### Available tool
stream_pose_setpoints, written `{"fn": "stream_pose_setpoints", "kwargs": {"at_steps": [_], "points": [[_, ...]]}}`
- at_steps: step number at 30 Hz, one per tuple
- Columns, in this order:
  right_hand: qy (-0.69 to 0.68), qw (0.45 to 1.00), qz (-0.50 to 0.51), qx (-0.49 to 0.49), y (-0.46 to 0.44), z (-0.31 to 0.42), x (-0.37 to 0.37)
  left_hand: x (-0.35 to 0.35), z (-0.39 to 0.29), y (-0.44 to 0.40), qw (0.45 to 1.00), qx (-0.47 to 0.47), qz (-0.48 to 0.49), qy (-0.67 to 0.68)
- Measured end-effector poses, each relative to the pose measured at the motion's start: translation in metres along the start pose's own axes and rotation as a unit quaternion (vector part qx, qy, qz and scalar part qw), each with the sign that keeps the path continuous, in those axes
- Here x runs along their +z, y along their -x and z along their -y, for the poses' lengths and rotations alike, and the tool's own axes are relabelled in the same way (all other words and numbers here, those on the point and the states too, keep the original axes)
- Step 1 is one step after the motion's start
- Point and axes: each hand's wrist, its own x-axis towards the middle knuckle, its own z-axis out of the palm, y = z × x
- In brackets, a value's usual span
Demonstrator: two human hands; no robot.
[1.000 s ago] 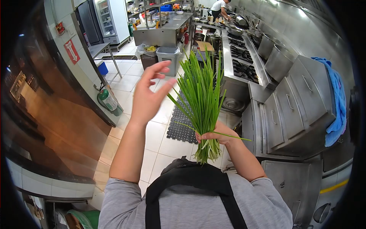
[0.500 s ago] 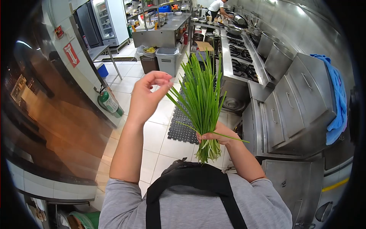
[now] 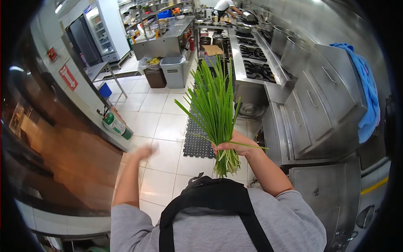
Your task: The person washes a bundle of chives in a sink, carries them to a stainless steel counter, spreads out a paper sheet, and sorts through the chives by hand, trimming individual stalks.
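Observation:
A thick bunch of long green chives [image 3: 213,103] stands upright in front of my chest, its leaf tips fanning upward and its pale stem ends hanging below the grip. My right hand [image 3: 236,144] is wrapped around the lower part of the bunch. One stray blade sticks out sideways across that hand, and another pokes out to the left. Off to the left, away from the chives, my left hand [image 3: 144,152] is smeared by motion, so its fingers cannot be made out. I see nothing clearly in it.
A black rubber mat [image 3: 197,140] lies on the tiled floor ahead. On the right are a gas range [image 3: 259,67] and steel drawers [image 3: 310,98] with a blue cloth [image 3: 367,92]. Two bins [image 3: 173,71] and a fire extinguisher [image 3: 117,126] stand to the left. A person [image 3: 222,7] works far back.
My left hand has dropped down and left, away from the leaf tips beside which it was raised. The right hand still grips the chives. The view has shifted slightly.

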Motion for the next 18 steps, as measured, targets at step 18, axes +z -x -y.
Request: {"fn": "stream_pose_setpoints", "kwargs": {"at_steps": [18], "points": [[-0.027, 0.993, -0.081, 0.085, -0.037, -0.015, -0.01, 0.058, -0.021, 0.025, 0.98, 0.059, 0.0, -0.188]]}}
